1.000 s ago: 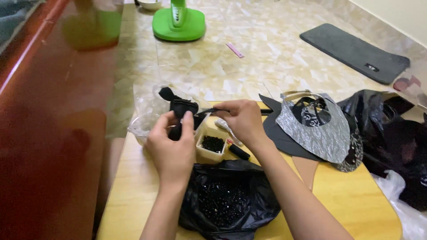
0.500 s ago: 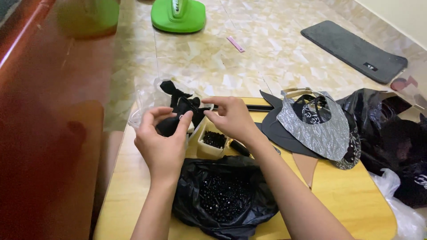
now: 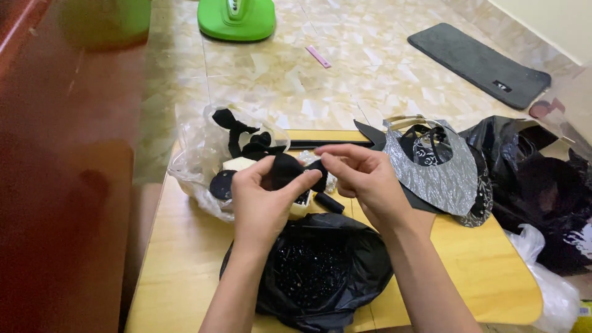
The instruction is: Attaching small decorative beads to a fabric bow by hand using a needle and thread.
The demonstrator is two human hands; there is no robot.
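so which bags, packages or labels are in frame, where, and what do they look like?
Black plastic bag: table front, under the hands, open, dark beads inside.
Clear plastic bag: table's back left, crumpled, black pieces inside.
Black bag: right of table, large, crumpled.
White plastic bag: lower right.
Small white label: on dark floor mat, top right.
No screens.

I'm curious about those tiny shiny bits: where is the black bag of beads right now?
In the head view, the open black bag of beads lies on the wooden table, at its near edge, just below both hands and between the person's forearms.
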